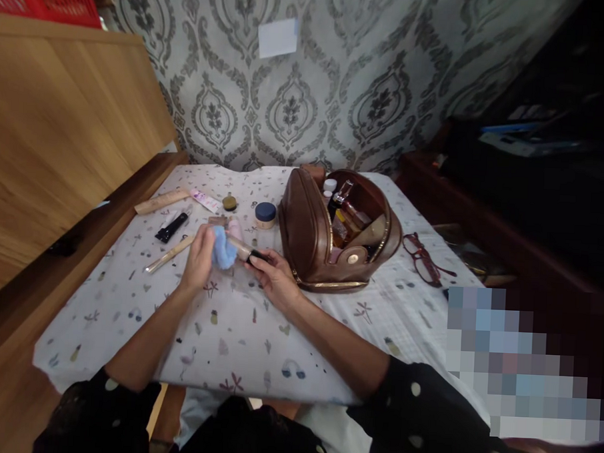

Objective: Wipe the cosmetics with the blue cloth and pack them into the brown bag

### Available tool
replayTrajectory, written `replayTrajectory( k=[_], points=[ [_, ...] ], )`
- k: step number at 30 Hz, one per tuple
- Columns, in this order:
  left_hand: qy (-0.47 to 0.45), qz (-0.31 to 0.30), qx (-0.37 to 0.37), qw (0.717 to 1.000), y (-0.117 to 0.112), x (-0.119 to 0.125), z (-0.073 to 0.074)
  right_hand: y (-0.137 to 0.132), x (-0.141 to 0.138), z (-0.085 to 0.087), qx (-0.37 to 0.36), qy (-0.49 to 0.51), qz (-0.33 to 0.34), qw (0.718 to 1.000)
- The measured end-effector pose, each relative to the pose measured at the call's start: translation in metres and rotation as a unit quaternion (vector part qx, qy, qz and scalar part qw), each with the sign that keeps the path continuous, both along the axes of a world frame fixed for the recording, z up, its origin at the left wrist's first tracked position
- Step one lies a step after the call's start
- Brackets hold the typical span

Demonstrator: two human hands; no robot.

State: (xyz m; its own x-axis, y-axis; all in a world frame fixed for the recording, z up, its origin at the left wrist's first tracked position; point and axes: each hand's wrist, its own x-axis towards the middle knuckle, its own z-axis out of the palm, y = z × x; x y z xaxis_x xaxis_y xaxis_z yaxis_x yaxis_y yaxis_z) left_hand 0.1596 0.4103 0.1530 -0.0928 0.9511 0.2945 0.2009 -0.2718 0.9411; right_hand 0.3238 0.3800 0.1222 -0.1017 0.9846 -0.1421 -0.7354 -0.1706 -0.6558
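Observation:
My left hand [199,257] is closed on a small blue cloth [224,247] and presses it against a slim beige cosmetic tube [241,247]. My right hand [274,276] grips that tube by its black cap end [257,256]. Both hands hover just above a white patterned tablecloth [237,344], to the left of an open brown leather toiletry bag [326,234] filled with several bottles and tubes.
On the cloth behind my hands lie a beige tube [161,201], a pink tube [206,199], a black tube [172,227], a thin gold stick [169,255], a small dark jar [229,202] and a blue-lidded jar [265,215]. Red glasses [423,257] lie right of the bag. A wooden cabinet [60,129] stands left.

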Motion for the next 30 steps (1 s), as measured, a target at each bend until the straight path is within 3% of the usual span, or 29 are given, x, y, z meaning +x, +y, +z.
replayTrajectory(
  k=[4,8,15,19,22,25,28,30],
  points=[
    [0.14,-0.061,0.044,0.987,-0.008,0.004,-0.004,-0.003,-0.002,-0.003,0.02,-0.037,-0.013,0.999],
    [0.17,-0.065,0.05,0.982,-0.007,0.005,-0.006,-0.009,-0.005,-0.002,0.043,-0.087,0.001,0.995],
    [0.055,0.041,0.059,0.996,0.004,-0.005,-0.001,-0.016,-0.005,0.007,0.052,-0.085,0.056,0.993],
    [-0.115,0.065,0.022,0.991,0.011,-0.006,-0.002,-0.011,-0.001,0.004,0.015,-0.024,0.082,0.996],
    [-0.196,0.022,-0.012,0.98,0.015,-0.006,-0.004,-0.006,0.002,0.0,0.001,-0.006,0.09,0.996],
    [-0.167,-0.062,-0.066,0.982,0.013,-0.009,-0.002,-0.004,0.003,-0.004,0.027,-0.042,0.072,0.996],
    [-0.101,-0.125,-0.102,0.982,0.006,-0.012,0.004,-0.005,0.004,-0.005,0.11,-0.164,0.026,0.98],
    [-0.028,-0.156,-0.098,0.982,0.001,-0.011,0.008,-0.008,0.006,-0.005,0.192,-0.283,-0.012,0.94]
  ],
)
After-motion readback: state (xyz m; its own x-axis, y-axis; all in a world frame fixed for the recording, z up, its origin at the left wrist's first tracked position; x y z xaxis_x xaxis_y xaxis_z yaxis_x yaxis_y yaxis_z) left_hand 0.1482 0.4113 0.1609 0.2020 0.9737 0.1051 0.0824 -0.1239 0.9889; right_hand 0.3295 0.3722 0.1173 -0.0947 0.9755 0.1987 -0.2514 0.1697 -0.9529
